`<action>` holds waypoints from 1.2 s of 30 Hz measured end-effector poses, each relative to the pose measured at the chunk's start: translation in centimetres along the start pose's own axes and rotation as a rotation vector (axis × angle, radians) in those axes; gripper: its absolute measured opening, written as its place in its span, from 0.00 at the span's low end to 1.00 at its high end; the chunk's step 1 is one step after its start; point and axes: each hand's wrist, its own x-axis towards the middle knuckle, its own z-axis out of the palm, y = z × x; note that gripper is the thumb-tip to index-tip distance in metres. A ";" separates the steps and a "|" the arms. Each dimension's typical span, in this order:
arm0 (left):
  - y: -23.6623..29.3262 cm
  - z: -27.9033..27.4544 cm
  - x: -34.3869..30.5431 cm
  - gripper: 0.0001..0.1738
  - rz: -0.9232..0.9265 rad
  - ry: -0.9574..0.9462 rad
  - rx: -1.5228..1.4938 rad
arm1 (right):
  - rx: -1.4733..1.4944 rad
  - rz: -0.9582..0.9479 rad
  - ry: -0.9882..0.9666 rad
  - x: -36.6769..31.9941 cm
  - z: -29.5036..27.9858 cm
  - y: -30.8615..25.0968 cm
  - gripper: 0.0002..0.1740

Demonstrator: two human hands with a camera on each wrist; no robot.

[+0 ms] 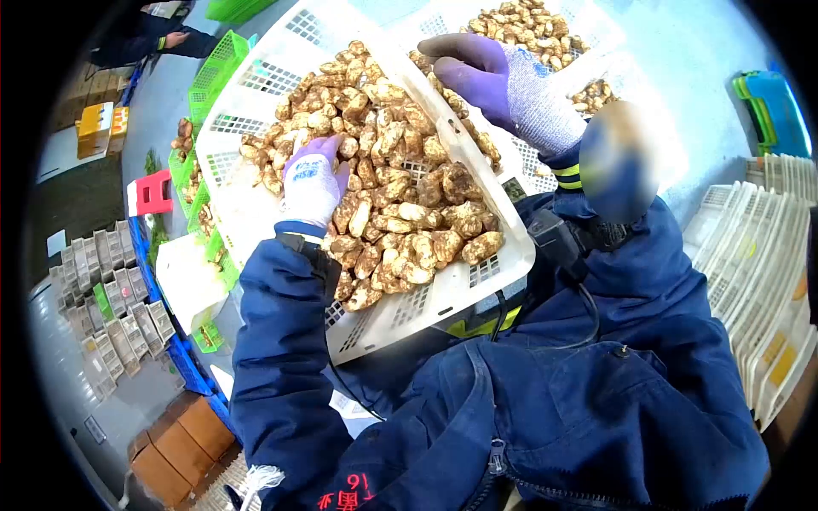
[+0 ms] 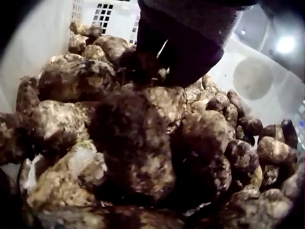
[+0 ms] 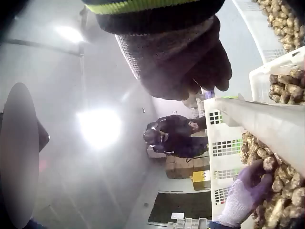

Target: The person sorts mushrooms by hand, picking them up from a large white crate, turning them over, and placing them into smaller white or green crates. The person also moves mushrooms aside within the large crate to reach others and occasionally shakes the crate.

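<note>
While the knobbly brown-and-cream pieces (image 1: 396, 221) lay heaped inside the large white basket (image 1: 426, 317), the gloved left hand (image 1: 313, 180) reached down among them, its fingertips against the pile. Whether those fingers had closed around any one piece could not be told (the left wrist view was too dark around them to settle it). The thumb stood out to the side of the fingers.

The gloved right hand (image 1: 503, 81) was raised above the far right side of the large white basket, holding nothing, its thumb apart from its loosely bent fingers. Under and beyond it, just past the basket's rim, a second white basket (image 1: 601, 30) held more of the same pieces.

To the left of the large white basket sat green baskets (image 1: 217, 72), some with pieces in them, and farther left a red stool (image 1: 154, 193). Well to its right rose a stack of pale baskets (image 1: 754, 281). Another person (image 3: 176, 136) in dark clothing was well beyond it, near brown cartons (image 3: 183, 167).
</note>
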 end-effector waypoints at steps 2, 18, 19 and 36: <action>0.4 -0.7 0.6 0.17 -0.166 -0.186 0.085 | -0.015 -0.019 0.003 0.3 0.0 0.7 0.21; -1.1 1.6 0.6 0.25 -0.025 -0.099 -0.197 | -0.067 -0.026 0.000 0.5 0.1 1.4 0.20; -0.8 0.6 0.3 0.25 -0.392 -0.203 -0.749 | -0.064 0.002 0.000 0.5 0.0 1.1 0.20; 7.1 1.7 4.4 0.26 0.022 0.131 -0.424 | -0.057 0.029 0.027 0.6 -0.3 1.4 0.20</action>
